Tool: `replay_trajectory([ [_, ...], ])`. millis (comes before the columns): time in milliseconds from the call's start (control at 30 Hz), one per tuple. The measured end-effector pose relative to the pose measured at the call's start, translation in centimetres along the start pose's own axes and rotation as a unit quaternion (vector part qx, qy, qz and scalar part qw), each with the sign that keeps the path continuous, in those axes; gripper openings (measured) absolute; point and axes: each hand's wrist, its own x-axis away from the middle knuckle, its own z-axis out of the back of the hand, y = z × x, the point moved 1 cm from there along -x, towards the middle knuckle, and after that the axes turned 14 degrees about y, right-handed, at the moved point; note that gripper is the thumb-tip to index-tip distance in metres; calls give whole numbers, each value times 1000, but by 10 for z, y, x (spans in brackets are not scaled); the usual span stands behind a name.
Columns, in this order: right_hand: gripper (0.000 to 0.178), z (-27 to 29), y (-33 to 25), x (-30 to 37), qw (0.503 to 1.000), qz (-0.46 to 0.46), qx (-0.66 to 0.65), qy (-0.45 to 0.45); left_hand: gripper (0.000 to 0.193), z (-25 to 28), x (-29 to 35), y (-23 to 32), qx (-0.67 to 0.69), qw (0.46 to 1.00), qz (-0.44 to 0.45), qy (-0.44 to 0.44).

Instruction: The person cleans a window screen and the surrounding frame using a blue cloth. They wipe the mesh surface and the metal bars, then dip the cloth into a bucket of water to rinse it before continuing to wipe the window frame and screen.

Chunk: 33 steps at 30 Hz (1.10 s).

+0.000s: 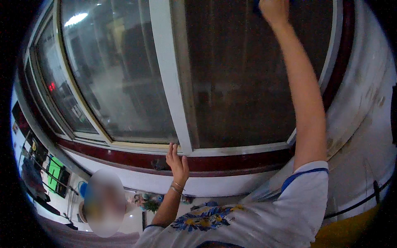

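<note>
I face a white-framed window (166, 78) with a dark red sill band (235, 162). My right hand (273, 10) is raised to the top of the dark right pane (244, 82), closed around a dark blue cloth (257, 5) that mostly runs out of view, pressed against the glass. My left hand (177, 160) rests low with fingers spread, its fingertips touching the white bottom rail next to the centre post. Thin bangles circle that wrist. The left pane (115, 78) shows pale reflections.
Another person (105, 203) stands at the lower left, below the sill. Green and dark items (53, 172) sit far left. A stained whitish wall (364, 115) curves along the right with a black cable (375, 191), and a yellow surface (347, 233) lies underneath.
</note>
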Motion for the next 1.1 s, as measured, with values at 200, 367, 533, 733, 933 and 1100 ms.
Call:
replay_trajectory([
  [200, 33, -22, 17, -2, 995, -66, -48, 66, 51, -7, 3, 3, -9, 1000, 11, 4],
  [367, 34, 17, -15, 199, 986, -20, -55, -157, 51, -13, 9, 3, -5, 1000, 0, -23],
  [533, 29, 88, 8, 324, 911, 212, -84, -343, 51, -22, 7, 18, 10, 999, -12, -47],
  [733, 32, 52, 16, 134, 979, -174, -85, -67, 51, -20, 6, 23, -3, 999, 5, -43],
  [933, 37, 22, 129, -46, 973, 151, 132, 110, 50, -32, 6, 33, 4, 1000, -19, -18],
  [1100, 24, 21, 113, 50, 972, 212, 94, 37, 49, -31, 12, 31, 11, 1000, -19, -16],
])
